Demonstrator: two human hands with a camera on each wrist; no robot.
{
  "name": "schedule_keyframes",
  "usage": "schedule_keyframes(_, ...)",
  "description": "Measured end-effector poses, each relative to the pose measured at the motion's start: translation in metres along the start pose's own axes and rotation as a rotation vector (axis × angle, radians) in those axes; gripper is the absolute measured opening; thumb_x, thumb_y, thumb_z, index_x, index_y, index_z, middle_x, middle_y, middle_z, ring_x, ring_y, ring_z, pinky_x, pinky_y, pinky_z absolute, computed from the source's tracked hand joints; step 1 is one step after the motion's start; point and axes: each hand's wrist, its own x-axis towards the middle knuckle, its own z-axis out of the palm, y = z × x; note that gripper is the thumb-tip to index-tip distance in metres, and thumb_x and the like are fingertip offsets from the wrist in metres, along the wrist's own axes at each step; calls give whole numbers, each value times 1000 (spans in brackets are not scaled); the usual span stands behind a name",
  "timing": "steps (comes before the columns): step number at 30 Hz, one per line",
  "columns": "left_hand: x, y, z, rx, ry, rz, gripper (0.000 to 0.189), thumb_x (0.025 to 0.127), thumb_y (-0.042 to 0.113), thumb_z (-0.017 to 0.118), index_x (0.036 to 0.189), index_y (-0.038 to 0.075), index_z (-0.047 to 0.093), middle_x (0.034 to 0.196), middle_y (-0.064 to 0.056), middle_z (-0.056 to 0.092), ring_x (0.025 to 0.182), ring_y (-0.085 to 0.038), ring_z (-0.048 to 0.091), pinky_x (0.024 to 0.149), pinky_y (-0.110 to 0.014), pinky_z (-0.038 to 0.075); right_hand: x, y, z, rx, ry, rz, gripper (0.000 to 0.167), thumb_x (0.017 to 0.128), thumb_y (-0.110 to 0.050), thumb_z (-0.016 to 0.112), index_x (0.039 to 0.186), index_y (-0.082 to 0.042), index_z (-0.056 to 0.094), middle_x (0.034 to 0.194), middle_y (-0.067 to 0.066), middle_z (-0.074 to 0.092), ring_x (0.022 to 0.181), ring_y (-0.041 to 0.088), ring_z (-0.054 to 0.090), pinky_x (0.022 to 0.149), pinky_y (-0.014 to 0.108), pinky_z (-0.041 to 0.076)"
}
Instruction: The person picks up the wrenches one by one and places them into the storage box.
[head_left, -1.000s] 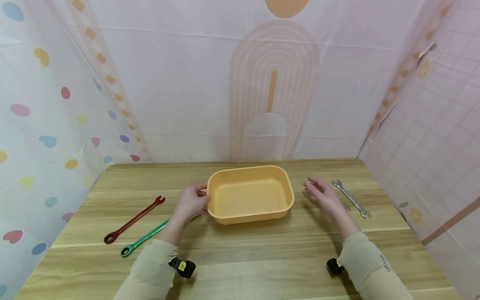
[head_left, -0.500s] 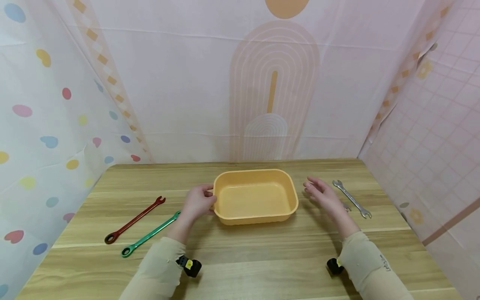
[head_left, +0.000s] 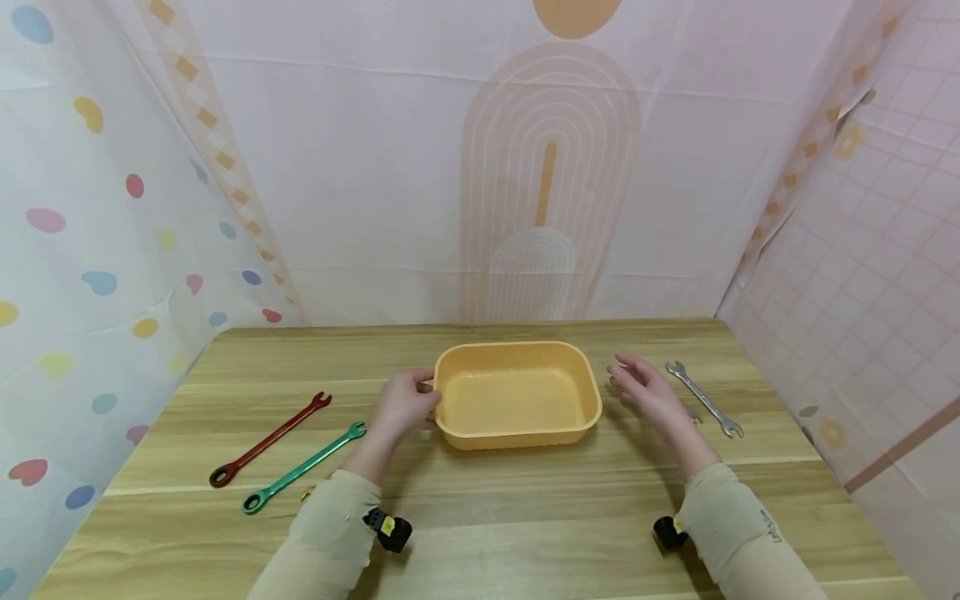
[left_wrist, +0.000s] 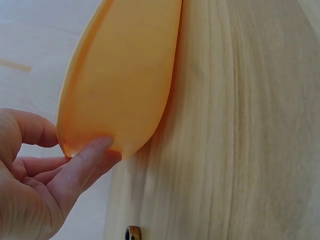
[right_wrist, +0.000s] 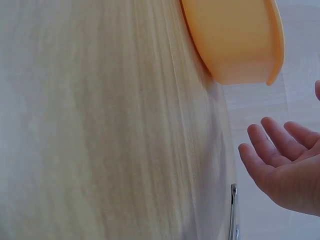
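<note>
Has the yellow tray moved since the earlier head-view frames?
Yes. Pinched at its left end by the left hand, the yellow tray has shifted rightward in the head view, farther from the red wrench, which has stayed put.

This looks like a small staged booth: patterned cloth sheets (head_left: 360, 200) surround a wood-grain table (head_left: 510, 525) on three sides.

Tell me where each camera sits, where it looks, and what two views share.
Head: worn on the head, looking forward and down at the table, tray and wrenches; left hand, right hand and both arms show.
Left wrist: worn there, looking at tray and table; left hand shows, holding the tray's end.
Right wrist: worn there, looking at table and tray; right hand shows, clear of the tray.
Both wrist views show the tray.
</note>
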Motion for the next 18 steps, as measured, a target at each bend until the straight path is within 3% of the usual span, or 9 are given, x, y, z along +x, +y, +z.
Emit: schedule_keyframes(18, -3, 2, 0, 35, -30, -2, 39, 95, 2, 60, 132, -9, 55, 106, -24, 64, 84, -26, 66, 67, -39, 60, 0, -6, 0, 9, -6, -2, 61, 105, -24, 51, 150, 9, 27, 145, 32, 42, 132, 43, 43, 108, 52, 37)
